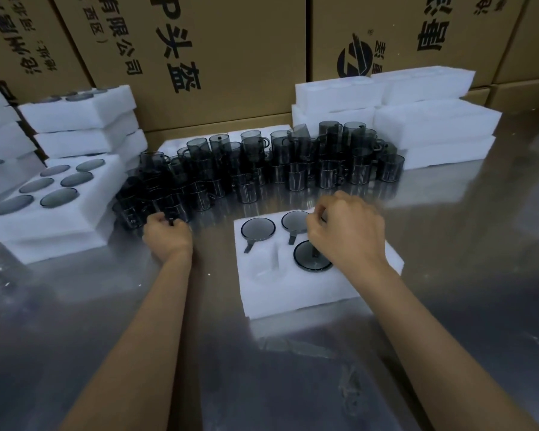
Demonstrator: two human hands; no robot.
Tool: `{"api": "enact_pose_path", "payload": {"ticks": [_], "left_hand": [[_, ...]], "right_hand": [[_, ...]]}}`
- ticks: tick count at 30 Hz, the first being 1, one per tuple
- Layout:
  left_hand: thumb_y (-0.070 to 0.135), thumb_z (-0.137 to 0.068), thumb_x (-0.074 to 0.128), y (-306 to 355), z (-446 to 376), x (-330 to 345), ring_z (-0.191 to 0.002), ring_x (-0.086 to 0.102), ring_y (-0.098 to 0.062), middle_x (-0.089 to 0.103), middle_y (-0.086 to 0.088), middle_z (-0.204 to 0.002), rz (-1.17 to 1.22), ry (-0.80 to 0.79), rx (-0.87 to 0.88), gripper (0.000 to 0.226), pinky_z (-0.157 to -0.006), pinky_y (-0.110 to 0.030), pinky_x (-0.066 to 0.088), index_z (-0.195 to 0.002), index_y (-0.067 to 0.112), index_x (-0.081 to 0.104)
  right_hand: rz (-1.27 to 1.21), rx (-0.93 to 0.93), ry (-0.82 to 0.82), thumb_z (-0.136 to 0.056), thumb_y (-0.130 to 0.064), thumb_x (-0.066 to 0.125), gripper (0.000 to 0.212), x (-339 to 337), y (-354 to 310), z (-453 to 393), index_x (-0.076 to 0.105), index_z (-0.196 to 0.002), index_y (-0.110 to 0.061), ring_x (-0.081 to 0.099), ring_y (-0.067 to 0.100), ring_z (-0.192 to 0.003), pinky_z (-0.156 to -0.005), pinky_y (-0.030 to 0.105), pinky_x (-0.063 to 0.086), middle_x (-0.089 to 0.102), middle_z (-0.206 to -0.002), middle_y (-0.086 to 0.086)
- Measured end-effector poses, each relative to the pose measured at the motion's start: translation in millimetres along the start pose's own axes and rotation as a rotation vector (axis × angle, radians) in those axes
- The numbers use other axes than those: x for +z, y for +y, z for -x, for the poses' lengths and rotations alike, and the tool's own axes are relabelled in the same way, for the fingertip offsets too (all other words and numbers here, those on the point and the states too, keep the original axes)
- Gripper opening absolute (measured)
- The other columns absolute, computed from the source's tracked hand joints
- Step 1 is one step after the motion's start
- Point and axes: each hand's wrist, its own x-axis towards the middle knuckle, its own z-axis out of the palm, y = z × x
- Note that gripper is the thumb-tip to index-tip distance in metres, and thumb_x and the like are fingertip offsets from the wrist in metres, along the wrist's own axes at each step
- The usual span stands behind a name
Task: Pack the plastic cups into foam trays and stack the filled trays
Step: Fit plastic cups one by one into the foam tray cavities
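Observation:
A white foam tray [305,293] lies on the metal table in front of me. Smoky grey plastic cups sit in its far-left pocket [258,229], far-middle pocket [294,220] and near-middle pocket [311,259]; the near-left pocket [262,265] is bare. My right hand [346,231] hovers over the tray's far right, fingers curled round a cup that is mostly hidden beneath it. My left hand [165,233] pinches the handle of a cup [175,214] at the near edge of a big heap of loose cups [262,163].
A filled tray [53,219] tops a foam stack at the left, with more filled trays [78,110] behind it. Foam trays [430,119] are stacked at the back right. Cardboard boxes [218,57] wall off the back. Bare metal table [262,368] lies near me.

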Motion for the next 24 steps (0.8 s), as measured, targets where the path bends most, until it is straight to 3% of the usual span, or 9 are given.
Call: {"api": "enact_pose_path", "payload": {"ticks": [3, 5, 7, 9, 12, 15, 19, 21, 24], "left_hand": [[0.007, -0.092, 0.059, 0.2, 3.6, -2.5, -0.102, 0.063, -0.024, 0.068, -0.014, -0.109, 0.037, 0.032, 0.02, 0.029, -0.088, -0.019, 0.041, -0.12, 0.004, 0.065], [0.008, -0.093, 0.058, -1.5, 4.8, -5.0, -0.086, 0.064, -0.021, 0.069, -0.013, -0.098, 0.104, 0.016, 0.026, 0.023, -0.09, -0.026, 0.051, -0.112, 0.005, 0.07], [0.008, -0.095, 0.058, -4.0, 7.5, -8.6, -0.068, 0.066, -0.017, 0.072, -0.015, -0.09, 0.233, -0.041, -0.012, 0.018, -0.082, -0.034, 0.058, -0.108, 0.005, 0.07], [0.004, -0.097, 0.058, -8.2, 12.1, -13.0, -0.056, 0.064, -0.006, 0.07, -0.007, -0.083, 0.378, -0.094, -0.036, 0.019, -0.068, -0.023, 0.059, -0.113, 0.002, 0.069], [0.001, -0.097, 0.058, -5.9, 23.6, -21.3, -0.057, 0.064, -0.003, 0.068, -0.003, -0.088, 0.554, -0.16, -0.071, 0.025, -0.062, -0.014, 0.055, -0.12, 0.0, 0.067], [0.001, -0.096, 0.059, 16.5, 37.6, -30.1, -0.072, 0.071, -0.003, 0.075, -0.003, -0.095, 0.624, -0.264, -0.032, 0.025, -0.067, -0.014, 0.055, -0.117, 0.006, 0.072], [-0.003, -0.087, 0.062, 54.0, 74.8, -32.8, -0.103, 0.072, -0.028, 0.077, -0.009, -0.101, 0.638, -0.515, 0.073, 0.029, -0.088, -0.038, 0.058, -0.1, 0.016, 0.08], [0.003, -0.081, 0.065, 65.2, 93.9, -36.0, -0.098, 0.072, -0.034, 0.076, -0.017, -0.098, 0.697, -0.646, 0.121, 0.024, -0.082, -0.042, 0.059, -0.098, 0.014, 0.079], [0.017, -0.071, 0.077, 74.0, 111.1, -41.9, -0.081, 0.075, -0.027, 0.077, -0.013, -0.09, 0.662, -0.726, 0.222, 0.022, -0.068, -0.033, 0.058, -0.093, 0.018, 0.077]], "right_hand": [[-0.045, 0.004, 0.018, -0.09, -0.026, 0.051, 0.021, 3.3, 4.0, 2.9, 0.069, -0.09, -0.016, 0.056, 0.023, -0.089, -0.07, 0.031, 0.036, 0.064, -0.093, 0.001], [-0.073, 0.007, 0.018, -0.09, -0.026, 0.051, 0.02, 2.7, 5.4, 5.2, 0.068, -0.088, -0.015, 0.054, 0.024, -0.088, -0.069, 0.031, 0.035, 0.062, -0.091, 0.001], [-0.082, 0.003, 0.02, -0.09, -0.025, 0.051, 0.02, 2.2, 6.3, 8.7, 0.068, -0.088, -0.015, 0.053, 0.023, -0.089, -0.069, 0.031, 0.035, 0.062, -0.093, 0.0], [-0.109, 0.003, 0.026, -0.09, -0.024, 0.052, 0.02, 1.5, 6.9, 13.1, 0.069, -0.089, -0.015, 0.051, 0.022, -0.091, -0.07, 0.031, 0.035, 0.063, -0.094, -0.001], [-0.153, -0.023, 0.039, -0.09, -0.024, 0.053, 0.021, 1.0, 4.2, 16.6, 0.072, -0.095, -0.016, 0.05, 0.02, -0.094, -0.077, 0.032, 0.037, 0.066, -0.098, -0.002], [-0.278, -0.064, 0.037, -0.092, -0.028, 0.056, 0.021, -0.1, -2.6, 18.1, 0.071, -0.106, -0.02, 0.052, 0.018, -0.098, -0.086, 0.033, 0.04, 0.067, -0.106, -0.005], [-0.74, -0.134, -0.18, -0.087, -0.037, 0.073, 0.05, -7.0, -7.5, 18.0, 0.055, -0.134, -0.035, 0.055, 0.004, -0.11, -0.09, 0.025, 0.046, 0.056, -0.129, -0.019], [-0.907, -0.165, -0.278, -0.083, -0.034, 0.079, 0.069, -11.2, -10.0, 19.2, 0.045, -0.143, -0.041, 0.054, 0.0, -0.116, -0.092, 0.02, 0.046, 0.051, -0.137, -0.021], [-1.012, -0.203, -0.325, -0.08, -0.027, 0.083, 0.079, -15.1, -12.4, 19.9, 0.041, -0.145, -0.041, 0.056, -0.001, -0.117, -0.097, 0.028, 0.05, 0.053, -0.136, -0.017]]}}
